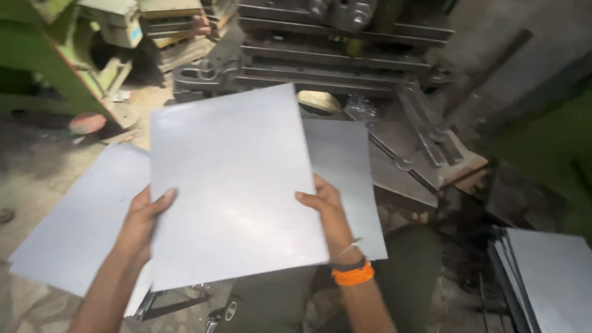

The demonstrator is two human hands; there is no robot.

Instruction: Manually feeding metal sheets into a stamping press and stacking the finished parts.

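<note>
Nearest the camera, the left hand (pixel 140 223) and the right hand (pixel 327 206) hold a flat grey metal sheet (pixel 234 185) between them, one on each side edge, thumbs lying on its top face and the remaining fingers hidden beneath it. Each grip is closed on the sheet's edge, the left at about mid-height of the left edge, the right a little higher on the right edge. The right wrist carries an orange band (pixel 353 275) with a dark strap and a thin bangle just above it. The sheet is held roughly level, slightly turned, above the person's dark trousers (pixel 407 277). Under it lie further sheets of the same kind: one (pixel 80 222) spreading out to the left below the left hand, another (pixel 345 179) showing past the right hand. To the lower right stands a stack of like sheets (pixel 549 277), well apart from both hands. Beyond the held sheet sits a heavy dark press machine (pixel 333 55) with stepped steel plates, its linkage arms (pixel 425 129) running down to the right. At the far left stands a green machine frame (pixel 43 61) on a dusty floor (pixel 37 166).
</note>
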